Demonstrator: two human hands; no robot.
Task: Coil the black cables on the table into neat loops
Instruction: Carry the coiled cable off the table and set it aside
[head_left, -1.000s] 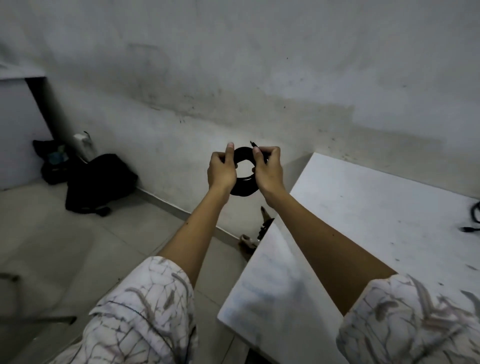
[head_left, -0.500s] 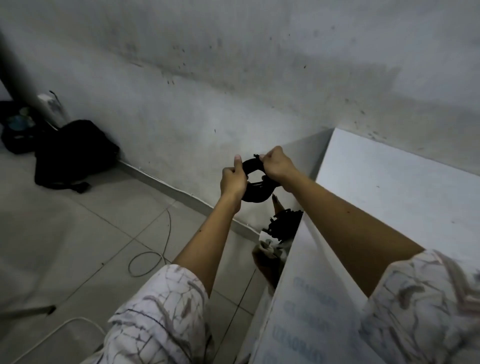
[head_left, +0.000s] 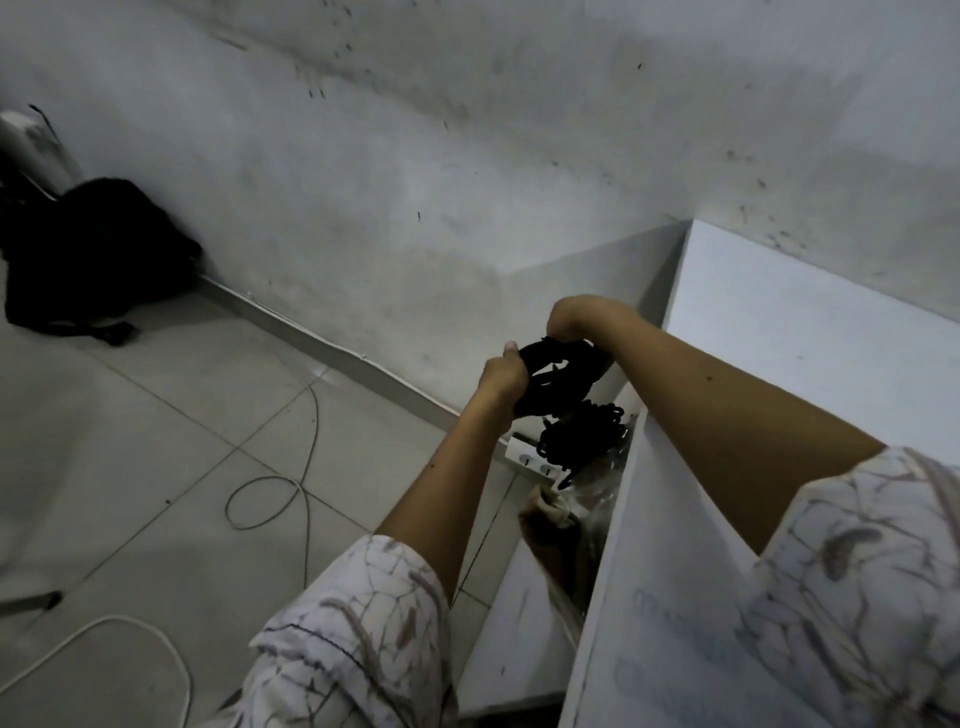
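A coiled black cable (head_left: 558, 376) hangs in the air off the left end of the white table (head_left: 810, 364), held between both hands. My left hand (head_left: 501, 379) grips its left side with the thumb up. My right hand (head_left: 576, 317) grips its top from above, fingers curled down over the coil. Right below it, a pile of other black coiled cables (head_left: 582, 436) lies in a container beside the table; how many are there is hidden.
A white power strip (head_left: 530, 460) lies on the floor by the pile. A grey cable (head_left: 291, 483) loops across the floor tiles, a white cord (head_left: 130, 631) curves at lower left. A black bag (head_left: 98, 260) sits against the wall at far left.
Both hands have lowered the coiled cable toward the pile beside the table, and the view has tilted down and left. The coil looks squeezed flatter than before.
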